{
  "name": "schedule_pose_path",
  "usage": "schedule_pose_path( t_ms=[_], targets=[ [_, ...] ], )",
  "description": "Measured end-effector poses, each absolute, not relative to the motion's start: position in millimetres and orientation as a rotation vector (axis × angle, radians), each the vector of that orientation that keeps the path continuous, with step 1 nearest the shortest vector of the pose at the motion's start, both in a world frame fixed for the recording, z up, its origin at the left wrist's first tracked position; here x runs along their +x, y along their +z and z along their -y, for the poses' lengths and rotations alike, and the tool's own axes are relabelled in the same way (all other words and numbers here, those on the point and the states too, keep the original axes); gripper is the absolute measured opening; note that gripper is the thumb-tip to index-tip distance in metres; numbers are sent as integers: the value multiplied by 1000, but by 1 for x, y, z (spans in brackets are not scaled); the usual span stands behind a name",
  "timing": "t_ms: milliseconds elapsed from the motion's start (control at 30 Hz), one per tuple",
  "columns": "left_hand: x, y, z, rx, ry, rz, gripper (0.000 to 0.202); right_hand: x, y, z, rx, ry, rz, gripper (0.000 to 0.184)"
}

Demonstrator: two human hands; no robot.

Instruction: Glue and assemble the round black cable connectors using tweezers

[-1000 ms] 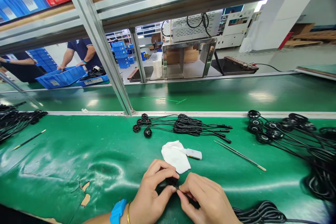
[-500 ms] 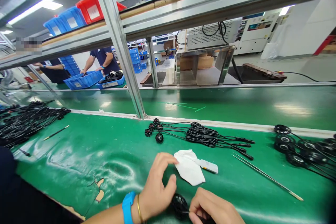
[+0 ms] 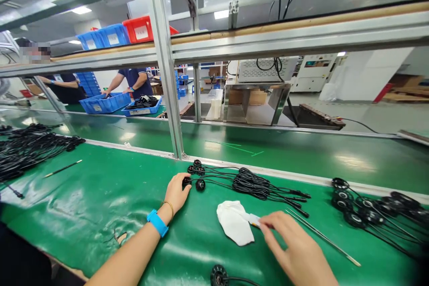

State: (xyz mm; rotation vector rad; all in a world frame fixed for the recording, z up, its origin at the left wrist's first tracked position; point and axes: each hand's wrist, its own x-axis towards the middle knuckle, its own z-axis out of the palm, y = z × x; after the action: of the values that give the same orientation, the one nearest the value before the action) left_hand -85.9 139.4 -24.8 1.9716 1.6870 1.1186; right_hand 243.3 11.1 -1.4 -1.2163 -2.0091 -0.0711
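Head view: our left hand [image 3: 176, 193] pinches a black disc [image 3: 187, 182] beside the cable bundle [image 3: 251, 183].
Probably light, rigid; we'd grip its rim. Right hand [image 3: 295, 242] at the white piece [image 3: 254, 219], pinch unclear.

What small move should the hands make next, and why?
Probably the left hand should draw the black round piece gently toward the person: its thumb and fingers curl about that piece, though the grip is unclear. The right hand is at the pale strip by the white cloth.
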Motion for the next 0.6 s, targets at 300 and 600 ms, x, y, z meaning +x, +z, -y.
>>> schedule_pose_path(
  t_ms=[300, 600],
  targets=[
    [-79, -14, -129, 1788, 1431, -1630, 41, 270, -1, -107, -1343, -368, 2325, 31],
    [-58, 4, -96, 1737, 1563, -1392, 38, 264, -24, -144, -1267, -465, 2385, 25]
  ],
)
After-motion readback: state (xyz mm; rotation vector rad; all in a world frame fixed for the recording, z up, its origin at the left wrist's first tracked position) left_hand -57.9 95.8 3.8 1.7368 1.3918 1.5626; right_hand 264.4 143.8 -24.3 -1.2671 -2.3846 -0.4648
